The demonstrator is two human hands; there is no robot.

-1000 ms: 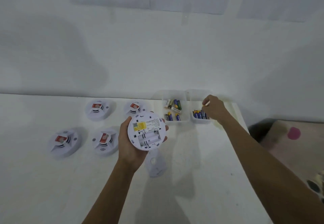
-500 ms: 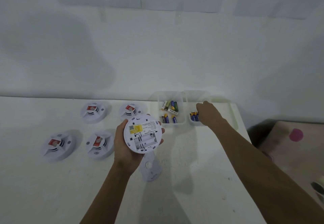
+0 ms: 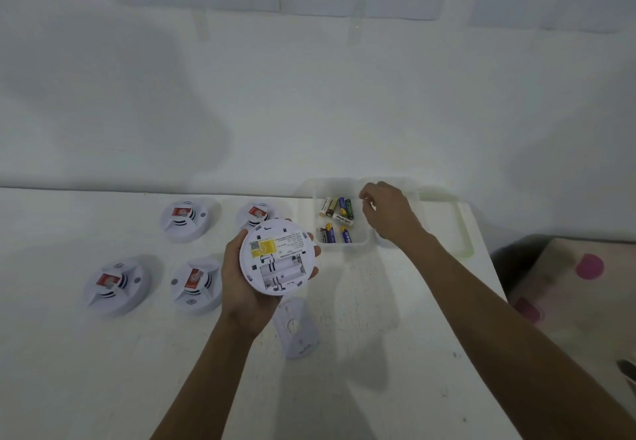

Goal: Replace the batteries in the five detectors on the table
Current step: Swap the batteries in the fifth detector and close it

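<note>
The left forearm runs up from six o'clock, its left hand [image 3: 241,278] cupped, fingers wrapped round a detector [image 3: 278,257]. The right arm lies from four o'clock toward eleven, right hand [image 3: 389,214] knuckles-up, fingertips bunched downward.

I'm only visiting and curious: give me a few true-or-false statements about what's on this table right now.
1. The left hand holds a detector with its back facing up. True.
2. Its battery bay is filled. False: it looks empty.
3. Four more detectors lie on the table. True.
4. The right hand rests on the loose cover. False: it is up at the clear bins.
</note>
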